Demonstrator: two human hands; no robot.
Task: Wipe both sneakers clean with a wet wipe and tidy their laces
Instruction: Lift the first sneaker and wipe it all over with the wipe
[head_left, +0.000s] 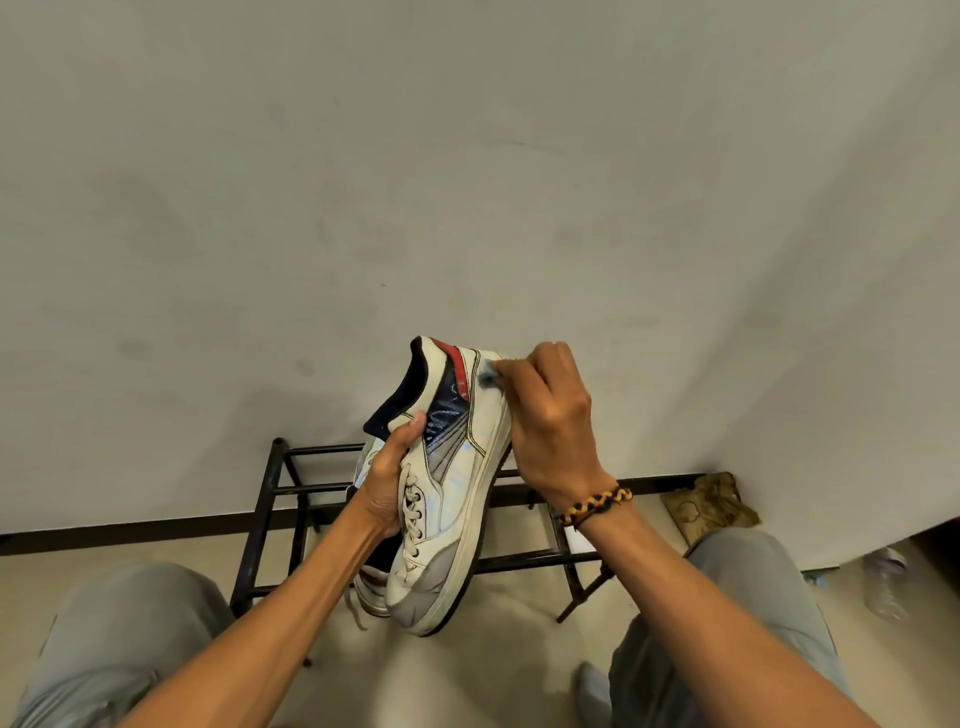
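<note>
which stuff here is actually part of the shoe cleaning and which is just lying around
In use:
- sneaker, held up by the left hand
- wet wipe, pressed to its heel by the right hand
- second sneaker, resting on the rack

Just lying about:
- shoe rack
- plastic bottle
- crumpled brown bag

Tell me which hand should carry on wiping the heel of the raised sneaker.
The right hand. It already pinches the wet wipe against the heel side of the sneaker, while the left hand grips the shoe at the laces and steadies it in the air.
</note>
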